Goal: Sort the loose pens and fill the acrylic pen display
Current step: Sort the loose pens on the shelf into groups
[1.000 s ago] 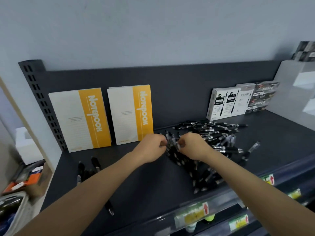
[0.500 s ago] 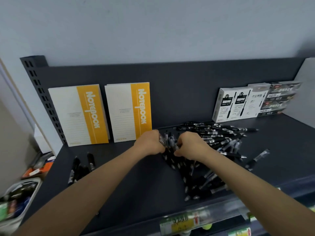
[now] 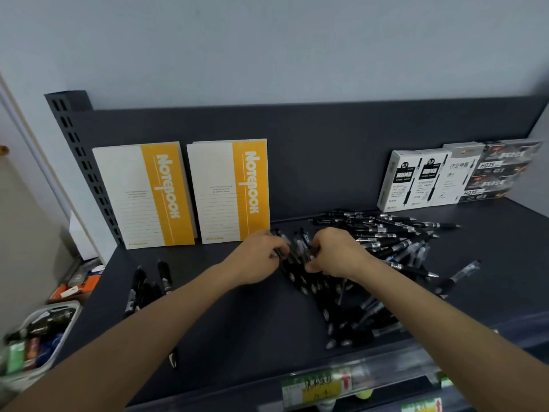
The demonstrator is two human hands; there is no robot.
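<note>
Hardly any movement over the last second: left hand (image 3: 258, 258) and right hand (image 3: 338, 253) still knuckle to knuckle over the middle of the dark grey shelf (image 3: 237, 328). Only the view swung a little, leaving the boxes at the back further out toward 2 o'clock.

Between the two hands, a bundle of black pens (image 3: 297, 248), clip ends fanned up toward 12 o'clock. Left fingers curled round the bundle from the 9 o'clock side. Right fingers and thumb curled round it from the 3 o'clock side. Both gripping.

From 2 o'clock round to 5 o'clock of the hands, a pile of loose pens (image 3: 395, 233) spread flat on the shelf and crossing one another. Some reach under the right wrist and on toward the front edge.

At 8 o'clock, well apart from the hands, a small group of pens (image 3: 139, 289) lying roughly side by side, partly hidden by the left forearm.

At 10 and 11 o'clock, leaning upright against the back panel, a yellow-and-white notebook (image 3: 142, 194) and a second notebook (image 3: 228, 188) just beside it.

At 2 o'clock, against the same panel, white pen boxes (image 3: 416, 179) touching dark pen boxes (image 3: 502, 171).

At 6 o'clock, below the front edge, a price-label strip (image 3: 320, 385).

Off the shelf at 8 o'clock, a white basket (image 3: 53, 307) with blurred contents.
</note>
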